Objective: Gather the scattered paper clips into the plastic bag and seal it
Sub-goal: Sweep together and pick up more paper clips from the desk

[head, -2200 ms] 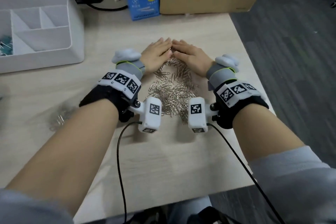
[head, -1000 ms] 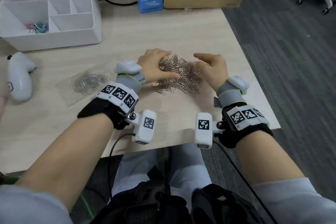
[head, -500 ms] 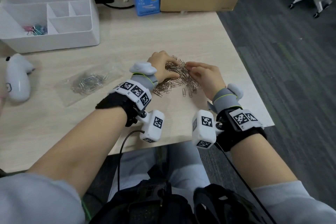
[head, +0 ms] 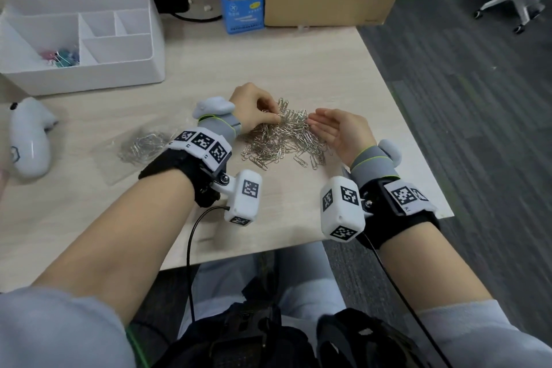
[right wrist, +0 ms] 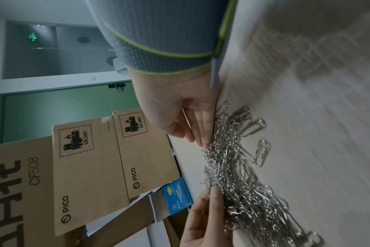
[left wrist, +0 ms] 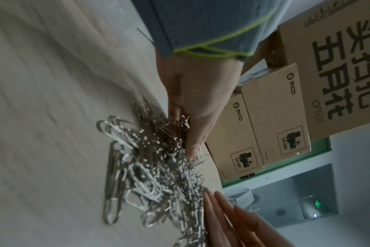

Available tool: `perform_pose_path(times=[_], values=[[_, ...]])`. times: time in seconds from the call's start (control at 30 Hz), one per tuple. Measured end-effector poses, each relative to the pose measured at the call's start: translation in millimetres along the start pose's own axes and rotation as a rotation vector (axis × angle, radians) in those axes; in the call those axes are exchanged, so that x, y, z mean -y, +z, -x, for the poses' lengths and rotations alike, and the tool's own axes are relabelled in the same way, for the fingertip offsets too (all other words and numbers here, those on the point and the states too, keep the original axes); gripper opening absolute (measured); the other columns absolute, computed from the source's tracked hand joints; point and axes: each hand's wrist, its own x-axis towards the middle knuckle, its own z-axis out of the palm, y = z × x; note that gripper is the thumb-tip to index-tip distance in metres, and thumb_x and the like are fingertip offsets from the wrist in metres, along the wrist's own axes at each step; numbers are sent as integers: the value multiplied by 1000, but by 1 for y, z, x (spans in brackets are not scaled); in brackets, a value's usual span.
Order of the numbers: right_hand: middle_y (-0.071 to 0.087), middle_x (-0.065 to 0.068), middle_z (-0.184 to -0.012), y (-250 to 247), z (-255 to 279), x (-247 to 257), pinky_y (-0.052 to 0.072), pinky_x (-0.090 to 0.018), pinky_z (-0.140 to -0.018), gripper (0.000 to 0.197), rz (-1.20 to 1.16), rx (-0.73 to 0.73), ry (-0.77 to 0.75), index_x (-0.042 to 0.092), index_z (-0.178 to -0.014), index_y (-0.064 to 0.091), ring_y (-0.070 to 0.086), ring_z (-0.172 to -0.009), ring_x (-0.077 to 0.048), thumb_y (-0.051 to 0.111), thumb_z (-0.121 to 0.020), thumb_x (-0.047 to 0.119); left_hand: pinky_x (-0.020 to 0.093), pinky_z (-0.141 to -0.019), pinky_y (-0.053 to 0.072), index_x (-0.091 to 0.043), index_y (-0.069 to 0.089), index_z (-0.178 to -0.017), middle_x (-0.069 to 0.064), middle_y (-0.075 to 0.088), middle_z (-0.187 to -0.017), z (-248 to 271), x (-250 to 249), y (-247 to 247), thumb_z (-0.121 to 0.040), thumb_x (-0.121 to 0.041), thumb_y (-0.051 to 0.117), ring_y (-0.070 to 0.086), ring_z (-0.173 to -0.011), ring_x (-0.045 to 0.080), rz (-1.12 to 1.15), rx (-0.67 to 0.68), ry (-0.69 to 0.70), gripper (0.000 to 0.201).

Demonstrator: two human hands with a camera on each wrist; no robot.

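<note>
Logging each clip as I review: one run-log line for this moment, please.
phase: gathering | left hand: pinches clips from paper clips pile | right hand: open beside pile | plastic bag: on desk, left, untouched, some clips inside

Left hand [left wrist: 192, 107] pinches paper clips [left wrist: 154, 167] off heap on table [left wrist: 42, 100]; right fingertips [left wrist: 213, 205] touch heap.

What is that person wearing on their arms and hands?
Both hands are bare. The left hand and right hand each have a grey wrist cuff with green edging, a black strap with black-and-white square codes, and a white box camera with a thin black cable. Pale grey sleeves are pushed up.
</note>
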Motion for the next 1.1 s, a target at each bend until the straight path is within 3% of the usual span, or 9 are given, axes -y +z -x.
perform_pose_path(times=[0.13, 0.37, 0.53, 0.63, 0.7, 0.77, 0.83, 0.97, 1.1], values=[[68, -18, -87, 3, 1, 4, 59, -24, -72, 15, -57, -5, -38, -4, -89, 59, 69, -80, -25, 46, -93, 2, 6, -55, 41, -4, 73, -84, -8, 61, -62, -4, -2, -9, -70, -14, 78, 52, -47, -9, 131, -24, 13, 17], [70, -15, -65, 23, 3, 8, 58, -28, -67, 35, -149, 158, 168, -4, -87, 56, 70, -65, -25, 37, -99, 23, 28, -67, 51, -5, 71, -81, 15, 66, -72, -5, -42, -13, -70, -11, 78, 59, -65, 14, 250, 76, 183, 14], [71, -9, -69, 29, 6, 10, 58, -36, -69, 33, -263, 266, 228, 7, -92, 59, 70, -65, -20, 29, -101, 17, 32, -79, 53, -13, 72, -78, 4, 68, -70, -11, -61, 1, -69, -12, 77, 61, -72, 12, 98, 157, 255, 10], [69, -12, -81, 28, 4, 9, 58, -38, -69, 34, -329, 264, 232, 6, -94, 60, 68, -77, -24, 27, -99, 9, 26, -77, 53, -9, 73, -81, 12, 72, -81, -13, -66, 5, -69, -11, 77, 64, -75, 14, 32, 196, 290, 13], [68, -17, -81, 27, 4, 8, 58, -40, -67, 32, -387, 243, 236, 2, -91, 60, 69, -74, -27, 29, -98, 6, 17, -74, 51, -9, 73, -83, 9, 73, -83, -13, -68, 4, -69, -10, 76, 64, -74, 6, 27, 197, 309, 14], [62, -22, -89, 25, 6, 9, 58, -42, -66, 28, -459, 219, 249, -5, -91, 56, 63, -82, -33, 31, -98, 5, 7, -69, 48, -10, 74, -85, 5, 72, -82, -11, -68, 0, -69, -11, 76, 61, -70, -7, 54, 148, 325, 16], [57, -25, -93, 22, 9, 11, 58, -43, -61, 28, -542, 191, 290, -9, -93, 52, 58, -87, -36, 31, -99, 8, 3, -66, 44, -12, 74, -89, 1, 70, -84, -10, -64, -8, -67, -15, 79, 60, -71, -8, 72, 63, 322, 22], [65, -24, -73, 17, 12, 15, 57, -39, -56, 31, -572, 127, 312, -10, -88, 53, 65, -71, -36, 33, -99, 10, 25, -73, 52, -15, 71, -95, 5, 72, -90, -2, -49, -16, -60, -38, 83, 63, -76, 13, 22, 79, 183, 44], [68, -26, -67, 18, 15, 13, 57, -35, -51, 39, -586, 160, 357, -10, -88, 57, 69, -53, -33, 30, -99, 15, 31, -56, 57, -7, 70, -86, 8, 68, -68, 11, -48, -7, -63, -28, 82, 64, -58, 19, 69, 115, 96, 33]])
